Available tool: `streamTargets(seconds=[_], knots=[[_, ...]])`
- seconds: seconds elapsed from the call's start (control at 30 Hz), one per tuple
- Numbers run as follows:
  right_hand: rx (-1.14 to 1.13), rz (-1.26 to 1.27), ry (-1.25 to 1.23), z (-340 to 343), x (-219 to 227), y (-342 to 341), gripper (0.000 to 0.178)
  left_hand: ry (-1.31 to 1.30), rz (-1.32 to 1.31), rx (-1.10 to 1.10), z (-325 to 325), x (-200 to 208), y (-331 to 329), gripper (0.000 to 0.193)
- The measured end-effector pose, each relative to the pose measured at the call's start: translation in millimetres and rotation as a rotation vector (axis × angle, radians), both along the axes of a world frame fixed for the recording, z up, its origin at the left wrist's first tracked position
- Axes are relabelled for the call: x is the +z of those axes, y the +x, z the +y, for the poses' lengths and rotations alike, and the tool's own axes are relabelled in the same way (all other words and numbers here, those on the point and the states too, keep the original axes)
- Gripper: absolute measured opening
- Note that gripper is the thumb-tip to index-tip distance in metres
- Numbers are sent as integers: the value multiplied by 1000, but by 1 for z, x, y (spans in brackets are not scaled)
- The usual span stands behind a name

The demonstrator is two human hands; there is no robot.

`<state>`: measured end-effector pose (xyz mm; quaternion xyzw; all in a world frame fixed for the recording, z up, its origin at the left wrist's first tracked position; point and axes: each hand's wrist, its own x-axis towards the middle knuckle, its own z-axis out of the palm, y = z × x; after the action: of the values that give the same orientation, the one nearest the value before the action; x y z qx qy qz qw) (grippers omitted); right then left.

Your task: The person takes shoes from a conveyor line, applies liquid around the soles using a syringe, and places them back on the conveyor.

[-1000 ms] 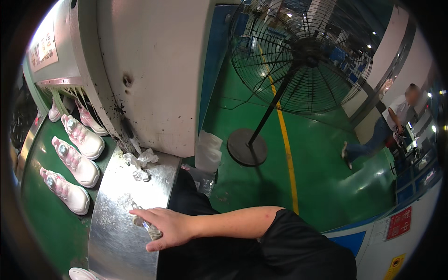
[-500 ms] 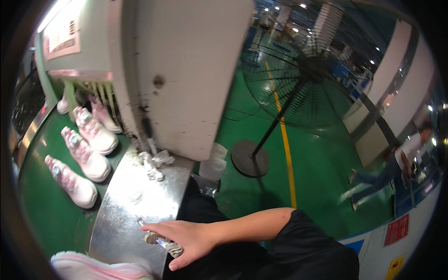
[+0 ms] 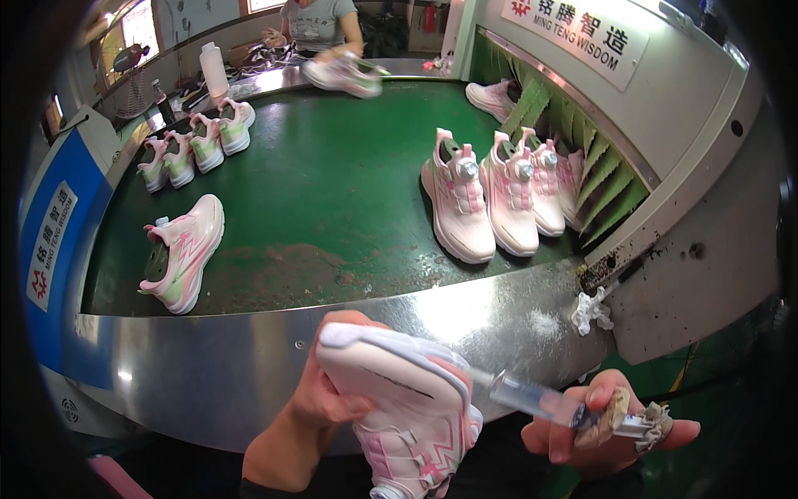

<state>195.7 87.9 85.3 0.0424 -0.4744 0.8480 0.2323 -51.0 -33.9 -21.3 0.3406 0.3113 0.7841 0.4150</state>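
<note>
My left hand (image 3: 328, 391) grips a pale pink and white sneaker (image 3: 407, 391) by its sole, tilted so the laced upper points down toward me. In my right hand (image 3: 594, 432) is a transparent syringe (image 3: 536, 399), its finger end and plunger wrapped in dirty beige cloth. The syringe's tip is close to the sole edge of the sneaker; blur hides whether it touches. Both hands are in front of the metal ledge (image 3: 241, 341).
Beyond the ledge a green conveyor belt (image 3: 316, 183) carries a lone sneaker (image 3: 187, 254) at left, a far-left row of sneakers (image 3: 208, 143) and another group (image 3: 461, 200) by the green-flapped machine opening (image 3: 603, 158). Crumpled tissue (image 3: 592, 310) lies on the ledge. Across, a person (image 3: 324, 29) handles a sneaker.
My view has swung left from the floor fan and aisle to the belt. The left hand and most of its sneaker have come into view. The syringe is now beside that sneaker.
</note>
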Motion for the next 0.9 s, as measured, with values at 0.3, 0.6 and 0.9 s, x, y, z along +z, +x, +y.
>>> streamTargets(seconds=[0.3, 0.6, 0.9], knots=[[113, -28, 39, -9, 11, -19, 86, 166, 121, -118, -2, 14, 1, 71], [113, -53, 36, -14, 14, -22, 86, 170, 146, -140, -5, 18, 4, 71], [9, -30, 81, -20, 16, -30, 85, 132, 247, -69, -5, 19, 1, 71]])
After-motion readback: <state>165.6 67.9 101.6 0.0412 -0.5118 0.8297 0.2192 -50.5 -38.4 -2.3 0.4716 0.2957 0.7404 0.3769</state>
